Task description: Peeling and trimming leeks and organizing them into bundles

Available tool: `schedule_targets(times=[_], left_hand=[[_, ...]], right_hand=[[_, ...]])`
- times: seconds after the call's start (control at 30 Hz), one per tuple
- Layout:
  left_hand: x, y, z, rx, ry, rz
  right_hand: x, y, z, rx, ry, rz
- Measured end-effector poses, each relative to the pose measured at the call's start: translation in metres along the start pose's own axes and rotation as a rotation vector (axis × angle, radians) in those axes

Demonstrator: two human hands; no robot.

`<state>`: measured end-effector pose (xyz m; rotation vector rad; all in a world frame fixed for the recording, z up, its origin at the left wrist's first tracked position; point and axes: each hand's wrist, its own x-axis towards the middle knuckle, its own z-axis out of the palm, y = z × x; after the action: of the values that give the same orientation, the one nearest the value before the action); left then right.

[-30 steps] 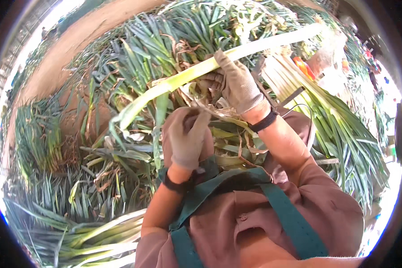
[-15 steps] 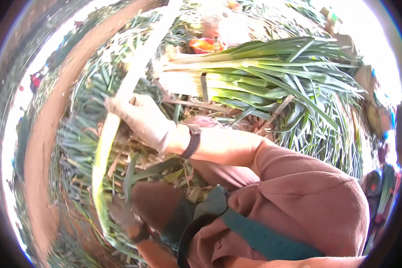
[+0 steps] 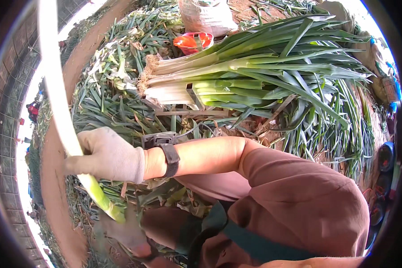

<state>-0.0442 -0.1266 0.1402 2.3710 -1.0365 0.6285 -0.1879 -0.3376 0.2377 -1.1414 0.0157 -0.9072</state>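
Observation:
My right hand (image 3: 107,154), in a pale work glove, is closed around a long leek (image 3: 60,96). The white stem runs up past the top edge of the picture, and the green part hangs below my fist. Low on the left, my left hand (image 3: 127,228), also gloved, is smeared by motion beside the leek's green end. Its fingers cannot be made out. A pile of leeks (image 3: 228,64) lies beyond my right forearm, roots to the left and green leaves to the right, resting on a low frame with upright metal pieces (image 3: 194,96).
Behind the leek pile stand a red-orange container (image 3: 193,43) and a white woven sack (image 3: 207,18). Cut leaves (image 3: 116,111) litter the ground around me. A bare dirt strip (image 3: 58,187) curves along the left. Dark objects (image 3: 385,156) stand at the far right.
My right hand has moved left and slightly down with the leek, whose upper stem has swung left. My left hand has shifted slightly down. The head view has also shifted.

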Motion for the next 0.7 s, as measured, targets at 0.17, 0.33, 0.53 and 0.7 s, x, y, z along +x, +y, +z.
schedule_targets(times=[0.17,0.33,0.53,0.7], left_hand=[[0.03,0.056,0.014,-0.742,-0.443,-0.006],[0.062,0.098,0.055,-0.881,-0.34,0.172],[0.12,0.199,0.082,-1.143,-0.039,0.247],[0.117,0.207,0.201,-1.067,-0.197,0.252]], right_hand=[[0.006,-0.031,-0.035,0.043,-0.389,-0.079],[0.003,-0.045,-0.043,0.012,-0.369,0.128],[0.012,-0.145,-0.129,-0.812,-0.079,-0.079],[0.007,-0.286,-0.182,-2.036,0.15,-0.302]])
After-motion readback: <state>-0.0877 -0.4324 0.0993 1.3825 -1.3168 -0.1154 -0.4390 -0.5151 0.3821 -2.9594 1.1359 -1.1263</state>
